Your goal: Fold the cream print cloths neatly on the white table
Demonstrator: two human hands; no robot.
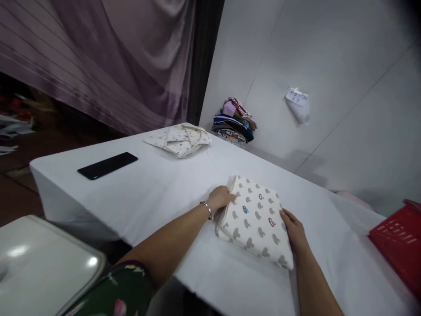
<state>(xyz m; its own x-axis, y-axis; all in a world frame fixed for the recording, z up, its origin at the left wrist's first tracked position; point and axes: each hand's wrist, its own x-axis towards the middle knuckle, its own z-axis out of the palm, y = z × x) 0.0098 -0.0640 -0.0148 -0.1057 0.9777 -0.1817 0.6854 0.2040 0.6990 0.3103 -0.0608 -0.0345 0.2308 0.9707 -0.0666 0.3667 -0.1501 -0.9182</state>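
Observation:
A neatly folded white cloth (259, 215) with grey mouse-head prints, a few outlined in blue, red and purple, lies flat on the white-covered table (158, 193). My left hand (222, 197), with a silver bracelet at the wrist, grips its left edge, thumb on top. At the opposite edge, my right hand (294, 228) is closed around the side, its fingers partly hidden by the cloth and the hand itself. Farther back lies a loosely folded, small-print white garment (182, 139), apart from both hands.
A black phone (108, 166) lies at the table's left. Folded clothes (233, 123) are stacked against the wall at the back. On the right stands a red bag (399, 245). A white stool (42, 267) is at the lower left, and a purple curtain (131, 57) hangs behind.

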